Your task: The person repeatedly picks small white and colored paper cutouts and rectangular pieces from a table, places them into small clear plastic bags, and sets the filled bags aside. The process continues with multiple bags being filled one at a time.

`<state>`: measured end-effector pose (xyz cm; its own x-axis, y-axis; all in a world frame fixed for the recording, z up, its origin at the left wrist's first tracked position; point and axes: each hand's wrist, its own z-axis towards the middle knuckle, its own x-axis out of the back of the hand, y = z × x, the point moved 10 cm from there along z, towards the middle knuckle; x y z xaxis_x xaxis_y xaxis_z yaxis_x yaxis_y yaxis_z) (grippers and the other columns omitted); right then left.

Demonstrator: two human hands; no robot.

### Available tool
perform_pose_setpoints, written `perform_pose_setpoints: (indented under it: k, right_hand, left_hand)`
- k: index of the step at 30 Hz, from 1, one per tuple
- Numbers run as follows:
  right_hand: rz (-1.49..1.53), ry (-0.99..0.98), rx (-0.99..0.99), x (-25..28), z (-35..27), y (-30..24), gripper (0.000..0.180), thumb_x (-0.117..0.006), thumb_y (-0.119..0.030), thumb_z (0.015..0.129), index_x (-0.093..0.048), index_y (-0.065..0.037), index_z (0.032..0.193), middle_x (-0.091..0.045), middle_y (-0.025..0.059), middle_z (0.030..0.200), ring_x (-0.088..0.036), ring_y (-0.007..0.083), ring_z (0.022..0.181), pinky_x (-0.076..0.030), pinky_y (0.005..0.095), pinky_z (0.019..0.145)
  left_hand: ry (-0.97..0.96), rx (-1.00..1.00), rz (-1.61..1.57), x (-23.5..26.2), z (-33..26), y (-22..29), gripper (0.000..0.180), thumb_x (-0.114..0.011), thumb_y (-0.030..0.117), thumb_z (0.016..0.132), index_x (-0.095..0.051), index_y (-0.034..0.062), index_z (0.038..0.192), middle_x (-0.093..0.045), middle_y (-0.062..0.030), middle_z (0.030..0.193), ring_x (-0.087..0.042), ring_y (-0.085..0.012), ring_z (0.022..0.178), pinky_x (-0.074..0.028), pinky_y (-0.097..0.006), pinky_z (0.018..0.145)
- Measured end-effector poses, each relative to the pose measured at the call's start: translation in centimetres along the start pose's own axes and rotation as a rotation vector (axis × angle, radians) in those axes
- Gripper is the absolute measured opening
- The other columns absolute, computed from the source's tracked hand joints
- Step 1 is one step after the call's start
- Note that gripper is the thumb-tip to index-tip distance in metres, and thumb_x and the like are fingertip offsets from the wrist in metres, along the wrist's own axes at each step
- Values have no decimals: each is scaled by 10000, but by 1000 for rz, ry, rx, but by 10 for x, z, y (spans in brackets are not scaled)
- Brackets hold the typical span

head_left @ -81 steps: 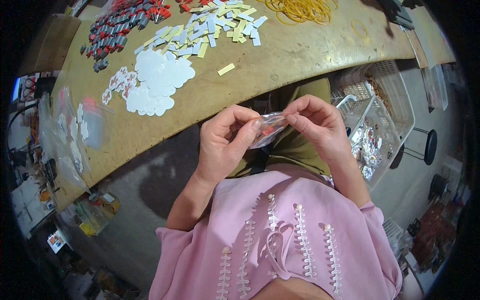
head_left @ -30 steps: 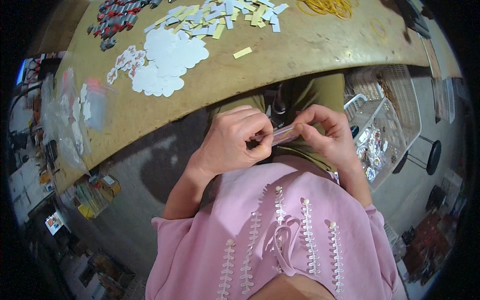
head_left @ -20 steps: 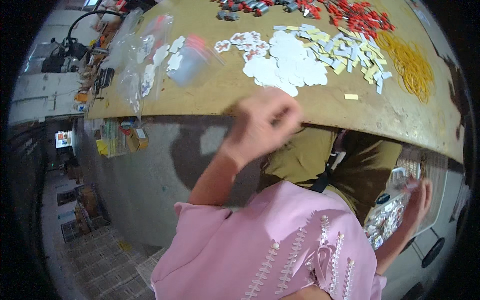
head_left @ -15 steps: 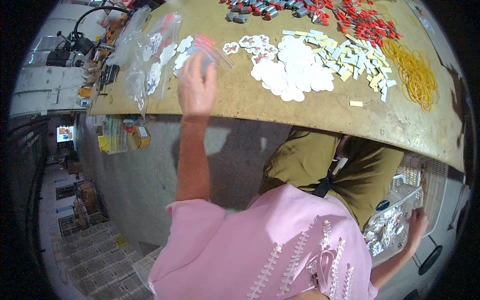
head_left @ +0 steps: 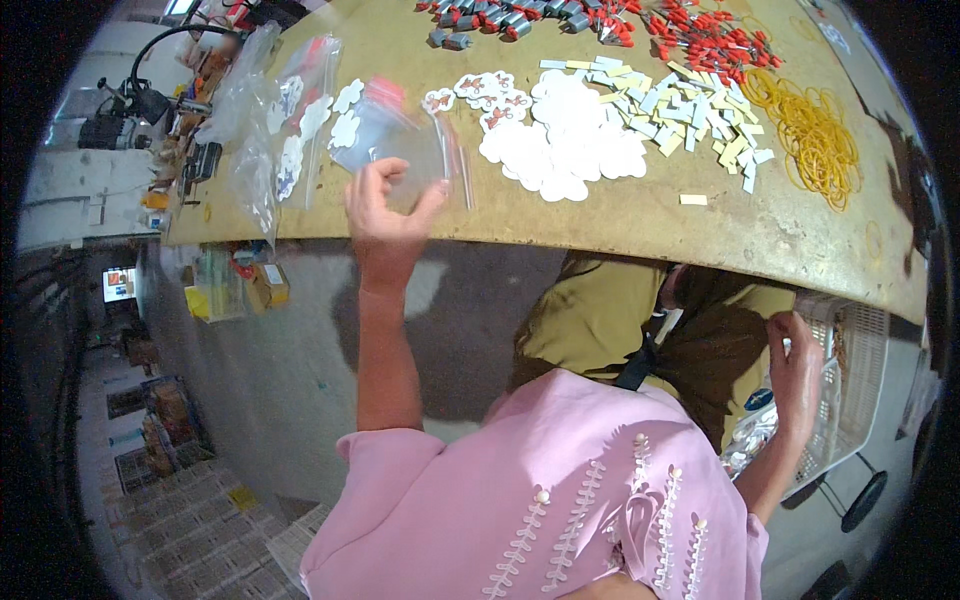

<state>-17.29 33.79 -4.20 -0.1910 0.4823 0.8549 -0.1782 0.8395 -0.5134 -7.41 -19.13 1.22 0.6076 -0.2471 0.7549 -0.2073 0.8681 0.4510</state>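
My left hand (head_left: 388, 215) is over the near left part of the table, thumb and curled fingers on a clear zip bag (head_left: 425, 150). Beneath and beyond it lie more clear bags with red strips (head_left: 385, 95). My right hand (head_left: 795, 365) is raised beside my right knee, its fingers loosely bent and apart, with nothing visible in them. Below that hand, small shiny packets (head_left: 748, 440) show in a basket, partly hidden by my forearm. White cloud-shaped cards (head_left: 570, 140) lie to the right of the bags, with printed cards (head_left: 495, 90) beyond.
Yellow and pale foam strips (head_left: 690, 110), yellow rubber bands (head_left: 820, 140), red-capped leads (head_left: 710, 40) and small grey motors (head_left: 515, 22) cover the table's far and right parts. Larger plastic bags (head_left: 245, 130) lie at left. A white crate (head_left: 850, 370) stands at my right.
My left hand has drawn back toward the table's near edge, and a clear bag now spreads beside its fingers. My right hand has risen from the packet basket to beside my knee.
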Motion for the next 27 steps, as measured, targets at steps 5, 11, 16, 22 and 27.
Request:
perform_pose_setpoints:
  k: [5,11,16,22,27]
  right_hand:
    - [54,21,234,-13,13,-56,119,-701,22,959,-694,8,1077,-719,212,976,-713,415,887,-559,455,782]
    - [413,-81,303,-36,8,-117,185,-672,110,951,-724,19,1103,-743,131,967,-740,215,893,-577,306,791]
    - [1067,-424,59,-72,4,-141,268,-784,-194,1009,-718,6,1175,-751,46,968,-694,103,852,-563,252,767]
    - [1263,-596,-135,-83,-3,-135,114,-686,-112,1075,-732,-8,1063,-765,17,912,-677,50,753,-539,211,652]
    - [1292,-541,-185,-88,-12,-116,154,-723,-177,1068,-707,-44,992,-749,5,827,-667,39,668,-490,186,557]
  left_hand:
    - [-31,169,-154,-13,-8,-22,155,-830,127,896,-695,53,912,-672,-56,910,-627,-252,828,-523,-402,786]
    - [98,40,-48,2,-14,20,99,-800,75,900,-702,82,892,-668,-67,885,-640,-249,828,-516,-392,775]
    - [-82,-452,-170,-10,-49,169,224,-872,37,772,-745,140,926,-671,-4,951,-631,-239,882,-474,-414,862]
    - [-272,-579,-340,-37,-69,216,272,-902,80,713,-754,138,934,-660,11,969,-604,-220,895,-460,-386,830]
    - [-302,-417,-508,-58,-67,219,292,-884,44,783,-733,95,1029,-686,-36,969,-656,-257,871,-536,-386,768]
